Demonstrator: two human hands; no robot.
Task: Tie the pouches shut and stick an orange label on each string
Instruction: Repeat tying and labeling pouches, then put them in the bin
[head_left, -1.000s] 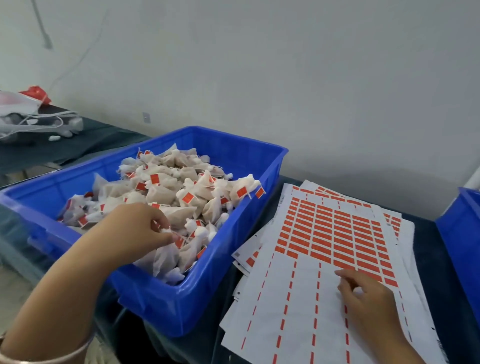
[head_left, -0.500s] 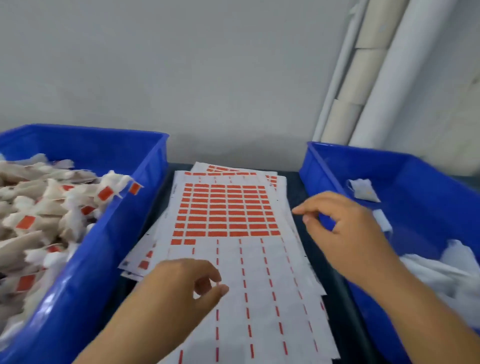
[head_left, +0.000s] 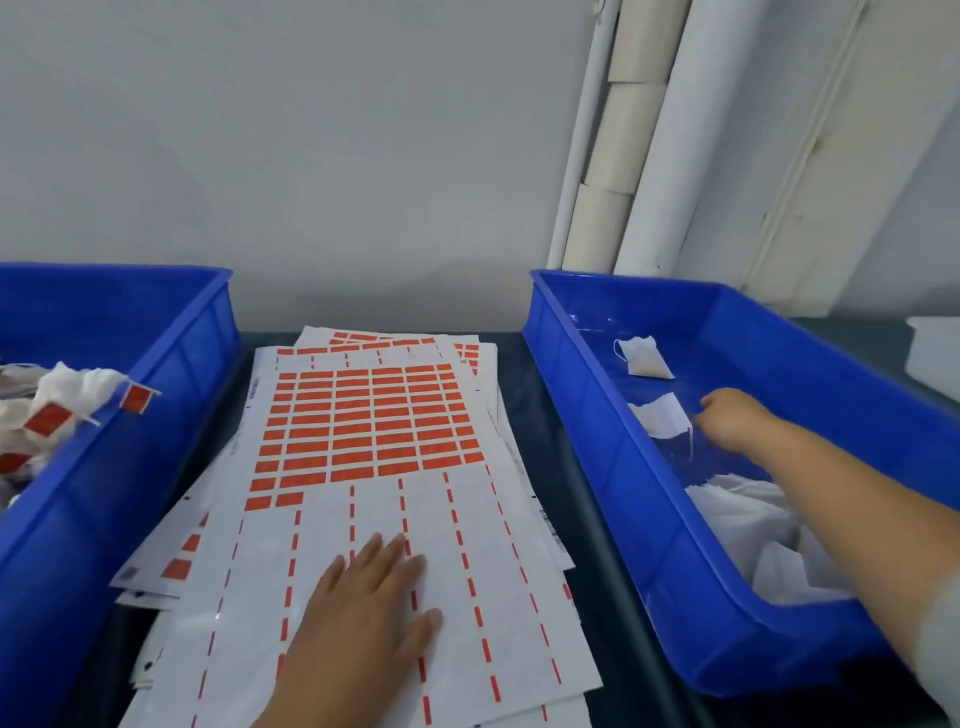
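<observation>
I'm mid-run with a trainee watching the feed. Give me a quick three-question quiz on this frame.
1. True or false: the left hand lies flat on the label sheet.
2. Which crate is the right hand reaching into? A) the left crate with labelled pouches B) the right crate with unlabelled pouches C) neither
3. Fill in: the orange labels left on the top sheet sit in its ____ half, far or near.

Key
1. True. Its fingers are spread on the peeled part.
2. B. It is at a white pouch; whether it grips the pouch cannot be told.
3. Far. The near half shows only thin orange dashes.
</observation>
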